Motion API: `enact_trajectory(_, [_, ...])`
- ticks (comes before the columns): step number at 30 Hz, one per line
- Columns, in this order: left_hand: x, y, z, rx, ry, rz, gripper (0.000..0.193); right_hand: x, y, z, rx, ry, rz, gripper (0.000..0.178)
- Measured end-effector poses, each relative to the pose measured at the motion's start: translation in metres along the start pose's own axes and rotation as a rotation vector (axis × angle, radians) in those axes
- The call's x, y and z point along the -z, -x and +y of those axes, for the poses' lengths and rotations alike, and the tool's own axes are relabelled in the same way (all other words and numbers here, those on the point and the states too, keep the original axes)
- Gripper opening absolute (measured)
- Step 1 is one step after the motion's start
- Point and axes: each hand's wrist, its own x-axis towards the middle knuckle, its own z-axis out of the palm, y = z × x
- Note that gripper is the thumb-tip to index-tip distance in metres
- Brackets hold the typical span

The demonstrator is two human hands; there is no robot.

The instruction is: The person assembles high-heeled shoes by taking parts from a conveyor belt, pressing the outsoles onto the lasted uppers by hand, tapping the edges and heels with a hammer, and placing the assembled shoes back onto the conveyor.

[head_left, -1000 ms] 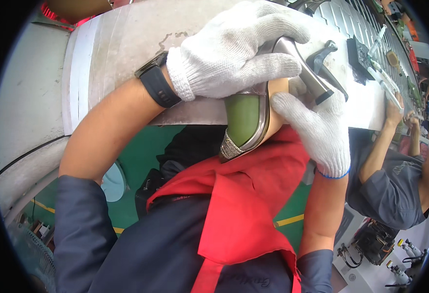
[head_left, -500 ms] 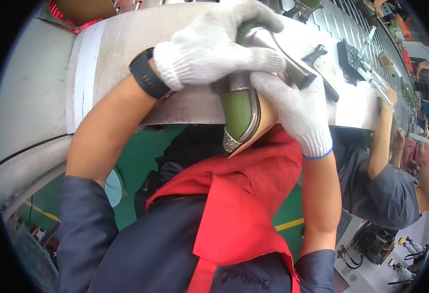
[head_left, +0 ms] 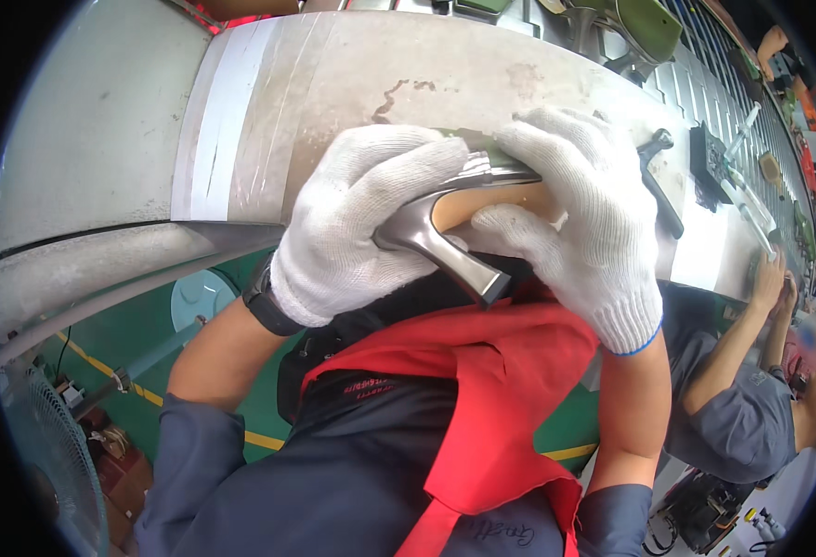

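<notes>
Status: I observed the high-heeled shoe point(head_left: 450, 210) held in both hands above the near edge of the table point(head_left: 417, 58). The silver heel point(head_left: 459, 264), tan sole point(head_left: 502, 197) and visible sliver of green upper point(head_left: 471, 141) appeared joined, so I judged the shoe assembled and handling in progress, with release not yet done. Gloves covered the toe and much of the upper; I could not tell what finishing remained.

Grip: the left hand point(head_left: 345, 218) was wrapped around the heel end, fingers above and thumb side below. The right hand point(head_left: 598, 200) pinched the forepart, its thumb against the sole side. I could not determine the pressure applied.

Clearances: the heel tip pointed down toward the red apron point(head_left: 510, 381), which limited downward travel. On the right, a hammer-shaped tool point(head_left: 665, 200) lay just beside the right hand, with a black box point(head_left: 708, 160) farther out. The co-worker's hand point(head_left: 768, 278) was well apart. The most open room extended across the tabletop, ahead of the hands and leftward to the white strip point(head_left: 231, 111).
</notes>
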Motion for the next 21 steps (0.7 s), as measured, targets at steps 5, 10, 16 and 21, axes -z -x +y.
enact_trajectory(5, [-0.004, 0.001, -0.003, 0.017, 0.016, 0.015, 0.077, -0.006, -0.010, 0.002, 0.020, -0.033, -0.028, 0.065])
enact_trajectory(10, [-0.003, -0.001, 0.000, -0.006, -0.003, -0.001, 0.077, -0.010, -0.012, 0.004, 0.081, 0.006, -0.059, 0.068])
enact_trajectory(16, [-0.005, -0.002, 0.002, 0.005, -0.003, -0.004, 0.074, -0.006, -0.016, -0.002, 0.063, 0.030, -0.086, 0.065])
enact_trajectory(21, [-0.008, 0.005, 0.002, 0.003, -0.073, -0.003, 0.070, -0.008, -0.019, -0.008, 0.066, 0.046, -0.080, 0.059])
